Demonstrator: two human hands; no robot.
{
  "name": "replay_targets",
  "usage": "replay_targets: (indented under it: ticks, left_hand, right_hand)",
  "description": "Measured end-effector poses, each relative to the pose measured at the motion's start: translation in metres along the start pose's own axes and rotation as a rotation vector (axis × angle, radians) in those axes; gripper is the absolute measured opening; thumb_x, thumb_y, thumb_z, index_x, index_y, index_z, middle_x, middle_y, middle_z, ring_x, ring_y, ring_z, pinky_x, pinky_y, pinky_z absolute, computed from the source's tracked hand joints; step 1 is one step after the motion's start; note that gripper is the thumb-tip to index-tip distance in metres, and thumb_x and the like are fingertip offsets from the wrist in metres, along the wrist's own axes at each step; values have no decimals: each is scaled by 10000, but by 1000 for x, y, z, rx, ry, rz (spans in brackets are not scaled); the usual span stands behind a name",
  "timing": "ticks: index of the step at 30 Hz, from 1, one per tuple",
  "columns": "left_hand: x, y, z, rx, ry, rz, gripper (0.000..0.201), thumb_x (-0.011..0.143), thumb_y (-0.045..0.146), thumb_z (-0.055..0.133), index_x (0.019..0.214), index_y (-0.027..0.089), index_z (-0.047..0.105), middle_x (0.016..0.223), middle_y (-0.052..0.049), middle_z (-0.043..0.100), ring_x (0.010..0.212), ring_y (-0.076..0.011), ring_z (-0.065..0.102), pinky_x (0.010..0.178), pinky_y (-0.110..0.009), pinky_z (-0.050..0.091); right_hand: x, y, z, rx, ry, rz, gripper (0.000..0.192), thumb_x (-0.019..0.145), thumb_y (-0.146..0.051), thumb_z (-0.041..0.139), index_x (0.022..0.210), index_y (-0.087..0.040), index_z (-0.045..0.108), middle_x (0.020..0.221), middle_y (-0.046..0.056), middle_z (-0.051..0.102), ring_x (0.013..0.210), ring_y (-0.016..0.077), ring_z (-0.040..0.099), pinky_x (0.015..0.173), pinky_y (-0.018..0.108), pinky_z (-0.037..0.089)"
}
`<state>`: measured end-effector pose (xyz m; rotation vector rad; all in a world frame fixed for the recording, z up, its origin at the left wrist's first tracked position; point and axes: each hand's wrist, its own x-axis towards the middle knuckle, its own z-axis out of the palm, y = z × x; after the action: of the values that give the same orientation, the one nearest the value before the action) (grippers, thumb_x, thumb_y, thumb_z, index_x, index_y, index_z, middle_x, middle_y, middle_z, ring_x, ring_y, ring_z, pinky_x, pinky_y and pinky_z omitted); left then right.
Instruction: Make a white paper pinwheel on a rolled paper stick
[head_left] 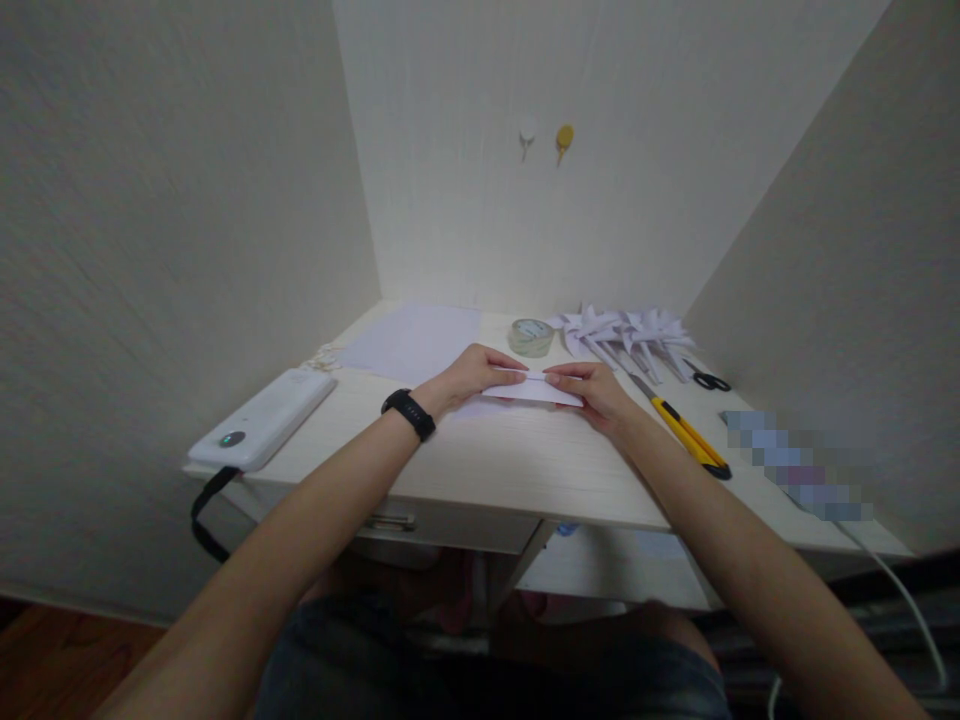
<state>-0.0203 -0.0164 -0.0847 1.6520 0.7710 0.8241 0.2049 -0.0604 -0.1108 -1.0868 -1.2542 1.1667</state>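
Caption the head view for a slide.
Both hands press a folded paper on the desk.

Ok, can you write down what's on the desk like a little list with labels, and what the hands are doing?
left hand: fingers pressing the folded white paper
right hand: fingers pinching the same paper
desk: pale wood
behind hands: white sheets, tape roll
back right: pile of folded paper shapes, scissors
beside right hand: yellow utility knife
left edge: white power bank
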Motion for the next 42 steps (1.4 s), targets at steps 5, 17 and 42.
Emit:
replay_targets:
  ticks: [5,17,42]
  left_hand:
    - [2,-5,1,-11,-27,-1,255,697,255,835,908,121,782,893,-110,750,704,-141,633,644,-279,533]
    - [0,2,-2,-115,-210,-42,273,729,360,810,813,105,765,754,-65,703,626,-109,593,608,-253,524]
    - [2,2,-8,-65,-243,-35,241,806,307,743,749,73,729,651,-56,674,552,-95,566,542,-221,454]
  right_hand:
    - [-1,-1,0,-18,-54,17,409,517,-348,913,865,-166,799,790,62,752,656,149,606,630,296,461]
    - [-5,-13,-5,-9,-50,65,393,519,-380,909,810,-142,795,716,70,733,603,145,582,569,287,451]
    - [-5,-12,-7,-4,-140,99,418,591,-351,892,932,-129,794,800,85,755,633,137,617,580,263,485]
